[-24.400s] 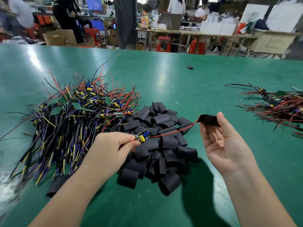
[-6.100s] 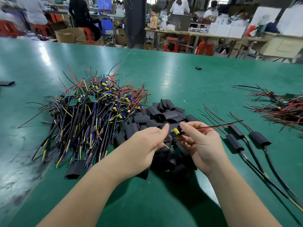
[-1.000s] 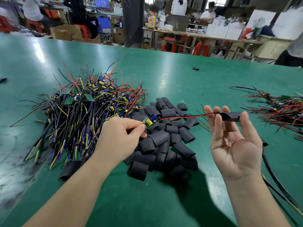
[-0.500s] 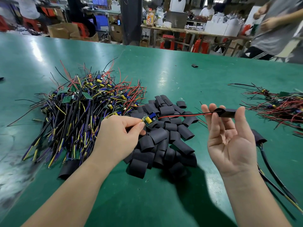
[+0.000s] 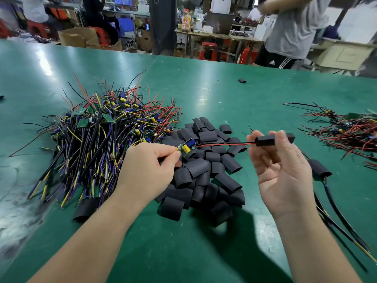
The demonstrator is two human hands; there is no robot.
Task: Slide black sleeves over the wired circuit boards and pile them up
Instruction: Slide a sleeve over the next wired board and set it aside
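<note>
My left hand [image 5: 151, 170] pinches a small circuit board [image 5: 187, 147] with yellow and blue parts, held above a heap of loose black sleeves [image 5: 206, 172]. Red and black wires [image 5: 224, 143] run from the board to the right into a black sleeve [image 5: 265, 140]. My right hand [image 5: 283, 172], palm up, holds that sleeve between thumb and fingertips. A big tangle of wired boards [image 5: 102, 139] lies to the left of the sleeves. Several boards wearing sleeves [image 5: 318, 168] lie at the right, their cables trailing toward me.
A second tangle of red-wired boards [image 5: 346, 131] lies at the far right of the green table [image 5: 204, 90]. One stray sleeve [image 5: 242, 80] sits far back. A person in a grey shirt [image 5: 289, 31] stands beyond the far edge, among boxes and benches.
My right hand has curled its fingers onto the sleeve and drawn it a little along the wires toward the board. The person in grey has come further into view.
</note>
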